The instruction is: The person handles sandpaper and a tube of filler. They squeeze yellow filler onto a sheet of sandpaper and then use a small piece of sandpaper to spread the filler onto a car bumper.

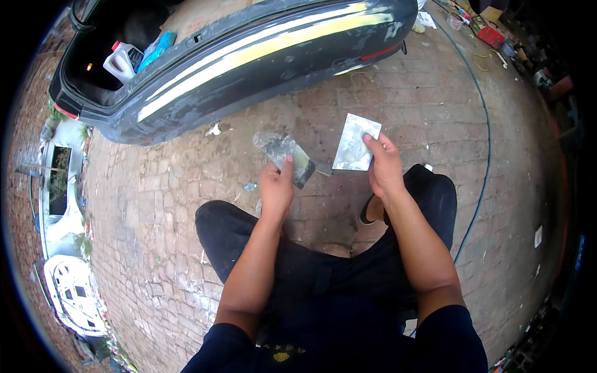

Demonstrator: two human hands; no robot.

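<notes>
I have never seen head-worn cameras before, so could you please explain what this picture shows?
No machine here: a person works bare-handed, seen from above by a wide fisheye camera worn on the head. The left hand holds a dark, flat, smeared piece of unclear material; the right hand holds a whitish, flat, four-sided, smeared sheet. Ahead is a black car rear with yellow and white bands. A blue-green hose lies on the reddish-brown brick paving.

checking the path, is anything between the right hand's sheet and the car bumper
Nothing visible stands in the way: only brick paving shows between the whitish sheet in the right hand and the dark bumper.
</notes>
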